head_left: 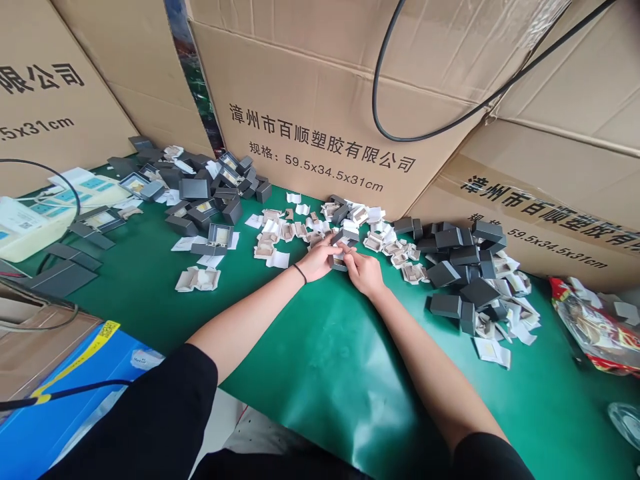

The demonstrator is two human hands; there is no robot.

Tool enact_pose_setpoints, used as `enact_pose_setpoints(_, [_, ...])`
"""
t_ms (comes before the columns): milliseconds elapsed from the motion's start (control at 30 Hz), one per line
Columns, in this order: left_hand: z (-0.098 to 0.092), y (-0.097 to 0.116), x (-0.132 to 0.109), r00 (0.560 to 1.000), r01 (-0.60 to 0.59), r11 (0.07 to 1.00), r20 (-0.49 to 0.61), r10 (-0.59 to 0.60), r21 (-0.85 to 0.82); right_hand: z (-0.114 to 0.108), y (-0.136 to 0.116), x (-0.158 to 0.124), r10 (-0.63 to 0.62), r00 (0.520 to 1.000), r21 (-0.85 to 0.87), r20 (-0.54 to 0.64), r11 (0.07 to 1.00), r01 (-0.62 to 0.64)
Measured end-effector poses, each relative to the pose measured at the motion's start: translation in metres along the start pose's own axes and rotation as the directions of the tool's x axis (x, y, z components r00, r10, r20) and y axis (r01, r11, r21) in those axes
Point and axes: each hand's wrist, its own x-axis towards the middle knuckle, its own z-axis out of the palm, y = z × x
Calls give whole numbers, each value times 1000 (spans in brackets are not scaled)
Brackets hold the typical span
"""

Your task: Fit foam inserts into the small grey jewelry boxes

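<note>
Both my hands meet over the green tabletop around a small dark grey box (339, 264). It looks open, with something pale inside, though my fingers hide much of it. My left hand (319, 261) grips it from the left, and my right hand (364, 271) has its thumb and fingers on the right side. Just beyond my hands lie many small pale cardboard inserts (270, 233) and white paper slips. To the right is a heap of closed dark grey boxes (463, 257). On the left, more dark boxes (195, 190) are piled, some open.
Large cardboard cartons (310, 87) wall off the back of the green table (320, 360). A black cable (375, 87) hangs in front of them. A white power strip (30, 227) lies at left, above a blue box (95, 380). At right are a red plastic bag (595, 327) and a clear round object (625, 423).
</note>
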Motion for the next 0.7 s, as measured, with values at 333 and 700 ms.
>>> enact_pose_setpoints(333, [-2, 6, -15, 991, 106, 992, -79, -111, -62, 1, -14, -8, 53, 981, 414, -188, 910, 30])
enact_pose_setpoints(700, [-29, 31, -78, 985, 162, 986, -47, -163, -37, 9, -20, 10, 377, 904, 674, -201, 723, -152])
